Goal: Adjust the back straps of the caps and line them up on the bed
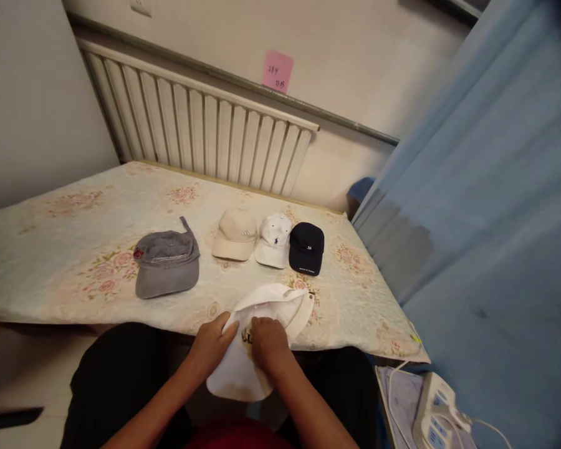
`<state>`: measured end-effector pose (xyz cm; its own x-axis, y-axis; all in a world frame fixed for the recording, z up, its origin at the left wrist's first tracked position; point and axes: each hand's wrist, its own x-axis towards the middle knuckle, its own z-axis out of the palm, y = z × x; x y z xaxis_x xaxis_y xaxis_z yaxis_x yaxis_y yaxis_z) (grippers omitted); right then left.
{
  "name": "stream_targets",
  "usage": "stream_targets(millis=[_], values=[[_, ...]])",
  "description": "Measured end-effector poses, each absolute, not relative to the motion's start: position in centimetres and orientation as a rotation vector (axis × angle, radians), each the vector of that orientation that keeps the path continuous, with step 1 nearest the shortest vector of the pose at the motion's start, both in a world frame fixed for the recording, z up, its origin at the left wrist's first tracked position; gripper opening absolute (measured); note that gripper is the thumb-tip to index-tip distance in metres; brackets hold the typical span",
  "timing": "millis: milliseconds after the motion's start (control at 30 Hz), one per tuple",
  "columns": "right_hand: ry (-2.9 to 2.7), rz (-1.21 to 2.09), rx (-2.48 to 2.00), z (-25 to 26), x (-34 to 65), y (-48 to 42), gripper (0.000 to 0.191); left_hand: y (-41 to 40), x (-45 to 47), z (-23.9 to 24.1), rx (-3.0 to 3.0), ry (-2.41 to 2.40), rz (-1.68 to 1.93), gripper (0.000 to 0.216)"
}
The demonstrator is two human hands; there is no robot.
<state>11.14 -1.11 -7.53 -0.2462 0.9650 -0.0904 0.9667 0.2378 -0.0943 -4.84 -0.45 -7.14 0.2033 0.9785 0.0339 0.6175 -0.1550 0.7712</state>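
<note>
A white baseball cap (240,372) with dark lettering on its front is over my lap at the bed's near edge, brim toward me. My left hand (214,342) grips the cap's left side, thumb on top. Curled fingers of my right hand (270,344) press into the crown beside the lettering; the fingertips are partly hidden. Beyond it on the bed sit a beige cap (236,234), a smaller white cap (274,240) with a dark logo, and a black cap (307,247), side by side. To their left lies a grey cap (167,265), its strap sticking up.
The flowered bed cover (355,299) spreads ahead of me, with a white radiator (206,121) behind it. A blue curtain (472,218) hangs along the right. At the lower right, a power strip (434,415) with cables rests on a small surface. A pink note (277,70) is on the wall.
</note>
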Motion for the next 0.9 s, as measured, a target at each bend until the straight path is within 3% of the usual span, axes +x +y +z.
stream_targets(millis=[500,667,900], values=[[2.574,-0.253,2.077,-6.2,11.6,-0.5,0.026,-0.2,-4.8,-5.2,1.902,1.501,0.668,0.024],[2.884,-0.436,1.956,-4.8,10.1,-3.4,0.025,0.3,-5.3,-4.6,1.848,1.528,0.72,0.025],[2.88,-0.61,1.974,-4.8,9.5,-5.0,0.035,0.5,-5.8,-4.8,1.715,1.532,0.782,0.028]])
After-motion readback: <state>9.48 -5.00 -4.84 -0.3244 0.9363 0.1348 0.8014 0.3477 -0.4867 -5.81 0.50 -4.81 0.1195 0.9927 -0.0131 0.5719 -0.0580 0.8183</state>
